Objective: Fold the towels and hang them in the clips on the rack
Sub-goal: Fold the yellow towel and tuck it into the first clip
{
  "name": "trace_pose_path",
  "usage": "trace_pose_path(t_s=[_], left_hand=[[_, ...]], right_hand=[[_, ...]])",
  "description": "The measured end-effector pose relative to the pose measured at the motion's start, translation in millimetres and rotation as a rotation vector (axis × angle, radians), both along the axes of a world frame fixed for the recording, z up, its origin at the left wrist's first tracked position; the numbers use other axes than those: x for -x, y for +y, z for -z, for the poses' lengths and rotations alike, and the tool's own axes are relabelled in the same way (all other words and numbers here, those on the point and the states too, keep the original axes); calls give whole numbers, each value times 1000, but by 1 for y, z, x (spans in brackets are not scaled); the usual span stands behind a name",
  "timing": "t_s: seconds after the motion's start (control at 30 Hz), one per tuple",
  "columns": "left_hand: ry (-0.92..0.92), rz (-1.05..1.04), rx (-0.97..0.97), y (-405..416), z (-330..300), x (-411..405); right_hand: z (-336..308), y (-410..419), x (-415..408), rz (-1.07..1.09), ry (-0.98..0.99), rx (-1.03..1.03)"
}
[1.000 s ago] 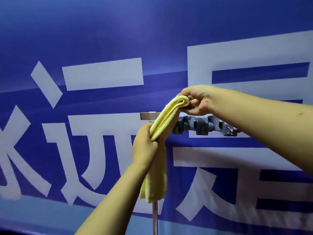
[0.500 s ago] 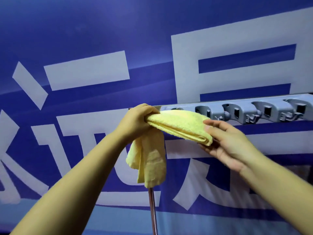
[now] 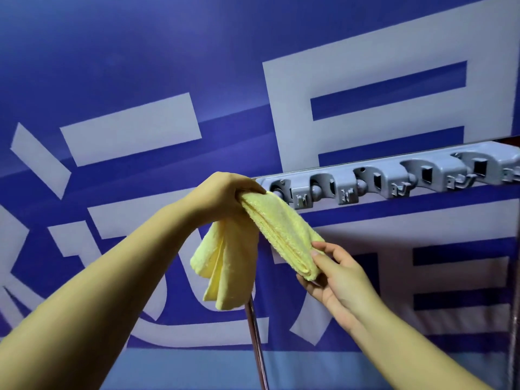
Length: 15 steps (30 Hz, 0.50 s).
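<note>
Nearest you, both forearms reach up into view from the bottom corners. Your right hand [image 3: 336,274] sits low & right of centre, palm up, thumb on top of the lower end of the folded yellow towel [image 3: 277,235], fingers under it; that grip is a light pinch on the towel's folded end. Your left hand [image 3: 225,192] is higher & further out, fingers curled over the towel's upper end, a full closed grip w/ the cloth bunched in the fist. The towel runs as a thick multi-layer band, sloping down from left hand to right hand; a loose part hangs below the left hand in soft folds, covering the top of a shiny metal pole [image 3: 257,347] that goes down out of frame.

Just behind the left hand, the grey rack [image 3: 394,178] stretches right, rising slightly toward the frame edge. It carries a row of clips [image 3: 323,190] w/ rollers & small hooks under them. The towel's upper end is right at the rack's left end, by the first clip; can't tell if it's seated in it.

Furthest back: a blue banner [image 3: 140,66] w/ big white characters fills the background.
</note>
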State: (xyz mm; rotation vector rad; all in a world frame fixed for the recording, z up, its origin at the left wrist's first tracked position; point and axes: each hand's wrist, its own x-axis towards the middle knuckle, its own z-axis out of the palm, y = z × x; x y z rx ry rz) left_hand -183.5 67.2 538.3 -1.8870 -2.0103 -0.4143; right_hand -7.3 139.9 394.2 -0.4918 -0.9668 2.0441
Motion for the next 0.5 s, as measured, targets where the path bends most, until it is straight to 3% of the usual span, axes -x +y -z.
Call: trace_pose_path(t_s=[0.23, 0.37, 0.5], left_hand=[[-1, -37, 71, 11, 3, -15], [-188, -59, 182, 3, 0, -9], [-307, -47, 168, -6, -1, -5]], right_hand=[[16, 28, 2, 9, -12, 20], [16, 40, 3, -39, -4, 27], [16, 45, 2, -37, 15, 25]])
